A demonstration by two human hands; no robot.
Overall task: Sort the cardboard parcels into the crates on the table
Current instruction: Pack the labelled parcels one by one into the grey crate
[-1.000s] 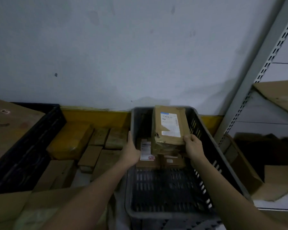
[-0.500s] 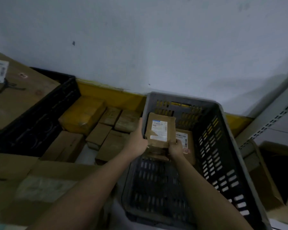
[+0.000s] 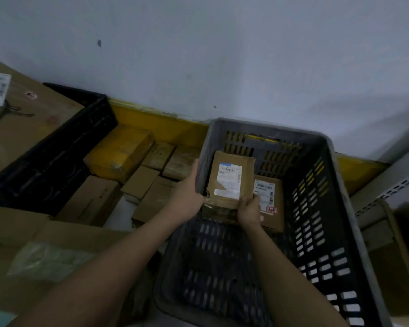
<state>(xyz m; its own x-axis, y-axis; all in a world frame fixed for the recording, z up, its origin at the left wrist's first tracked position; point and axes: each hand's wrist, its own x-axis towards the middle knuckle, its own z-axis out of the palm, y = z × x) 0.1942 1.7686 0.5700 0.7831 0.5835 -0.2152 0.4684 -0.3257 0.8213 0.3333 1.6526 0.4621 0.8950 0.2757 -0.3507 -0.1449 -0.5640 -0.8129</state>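
- The right hand [image 3: 249,210] gripped the lower right corner of a cardboard parcel [image 3: 229,182], fingers [image 3: 246,201] curled over its face just below the white label.
- The left hand [image 3: 187,197] lay along the left wall of the grey crate [image 3: 335,208] beside the parcel; its thumb ran up the outside of the wall, and the other fingers were hidden behind wall and parcel, so their grip could not be told.
- The parcel sat tilted inside the crate, at the far left, on top of another one whose edge showed beneath it.
- A second labelled parcel [image 3: 268,199] lay just to its right in the crate, partly covered by the right hand.
- Loose boxes [image 3: 139,182] crowded the counter between the grey crate and a black crate [image 3: 57,149]; dim light blurred their markings.
- A large carton [image 3: 17,119] was cut off at the left edge.
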